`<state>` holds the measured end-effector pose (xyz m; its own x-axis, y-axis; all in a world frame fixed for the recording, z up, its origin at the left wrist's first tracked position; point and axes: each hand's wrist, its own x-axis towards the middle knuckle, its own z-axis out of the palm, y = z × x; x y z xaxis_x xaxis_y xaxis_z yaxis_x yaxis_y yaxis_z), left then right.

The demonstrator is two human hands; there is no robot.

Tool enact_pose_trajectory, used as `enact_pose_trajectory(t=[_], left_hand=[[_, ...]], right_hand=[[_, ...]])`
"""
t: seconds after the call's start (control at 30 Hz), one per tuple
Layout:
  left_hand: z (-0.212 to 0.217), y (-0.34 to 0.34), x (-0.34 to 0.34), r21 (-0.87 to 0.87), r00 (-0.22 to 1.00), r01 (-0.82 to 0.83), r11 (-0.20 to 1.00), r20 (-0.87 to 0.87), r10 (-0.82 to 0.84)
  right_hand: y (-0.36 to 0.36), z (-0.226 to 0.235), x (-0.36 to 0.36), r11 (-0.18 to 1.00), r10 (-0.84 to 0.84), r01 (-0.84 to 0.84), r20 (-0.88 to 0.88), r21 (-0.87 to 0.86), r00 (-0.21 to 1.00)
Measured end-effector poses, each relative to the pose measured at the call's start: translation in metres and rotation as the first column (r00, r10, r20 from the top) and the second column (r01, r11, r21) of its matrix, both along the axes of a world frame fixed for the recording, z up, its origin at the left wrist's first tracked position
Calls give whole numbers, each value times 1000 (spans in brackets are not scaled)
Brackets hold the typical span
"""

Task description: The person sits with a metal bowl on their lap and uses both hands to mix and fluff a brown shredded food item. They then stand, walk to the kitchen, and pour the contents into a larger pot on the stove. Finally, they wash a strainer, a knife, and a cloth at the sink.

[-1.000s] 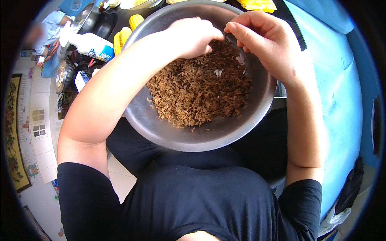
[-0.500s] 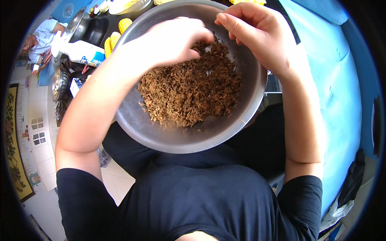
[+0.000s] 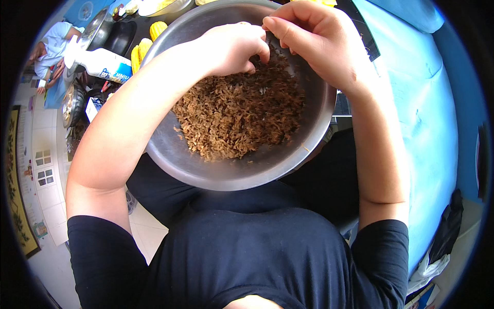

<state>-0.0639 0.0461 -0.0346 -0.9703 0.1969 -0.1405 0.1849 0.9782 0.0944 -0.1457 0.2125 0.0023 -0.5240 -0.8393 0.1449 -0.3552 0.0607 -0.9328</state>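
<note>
"Brown flakes (image 3: 231,121) are lying heaped in a metal bowl (image 3: 221,177). What is flanking them, from the left?"

"A white bottle (image 3: 100,63) is showing past nine o'clock, yellow corn (image 3: 157,30) nearer at ten."

"And the hands?"

"The left hand (image 3: 234,47) is hanging over the heap's twelve-o'clock edge, fingers curving loosely, thumb and forefinger leaving a narrow gap; whether the hidden fingers are holding anything, I cannot tell. From that gap the heap is spreading toward seven o'clock, showing no clear long axis. The right hand (image 3: 321,44), farther off, is hovering between one and two, thumb and forefinger meeting in a pinch, any contents hidden."
</note>
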Motion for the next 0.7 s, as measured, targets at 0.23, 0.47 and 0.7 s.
enact_pose_trajectory(t=[0.23,0.47,0.7], left_hand=[[7,-9,1,42,1000,-11,999,-26,12],[47,-24,22,451,975,-222,864,92,202],[60,-17,35,578,966,-240,780,64,250]], right_hand=[[-2,-15,-7,997,-51,34,-284,-65,958],[0,-13,-8,998,-55,64,-388,9,920],[0,-8,10,991,76,-14,-482,131,873]])
